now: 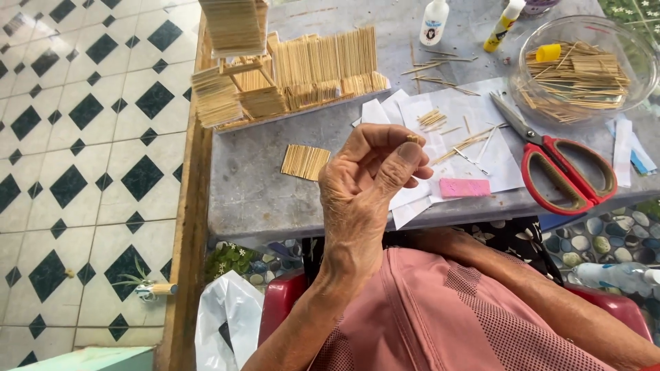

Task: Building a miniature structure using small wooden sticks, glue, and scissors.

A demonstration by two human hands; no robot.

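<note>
Fingers of the left hand are curled and pressed together at the tips, pinching a small bundle of short sticks between thumb and forefinger. The bundle is held raised above the near edge of the surface, over the white paper sheets. The right hand is not in view; only a forearm crosses the lap below the surface, so its state cannot be told.

Near items: a pink block lies on the paper just beside the raised hand. A flat raft of joined sticks lies on the bare surface to the left. Red-handled scissors rest to the right, blades shut, handles close to the near edge.

Further items: loose sticks are scattered on the paper. A clear bowl holds a heap of sticks and a yellow cap. Stacked stick panels stand at the far left. 2 glue bottles stand at the far edge.

Risk assessment: the pinch covers only the bundle's end, so a slackened grip could let pieces drop onto the lap or floor. The scissors lie near the edge, and a knock from an arm could push them off. Loose sticks on the paper could scatter if a sheet is dragged.
</note>
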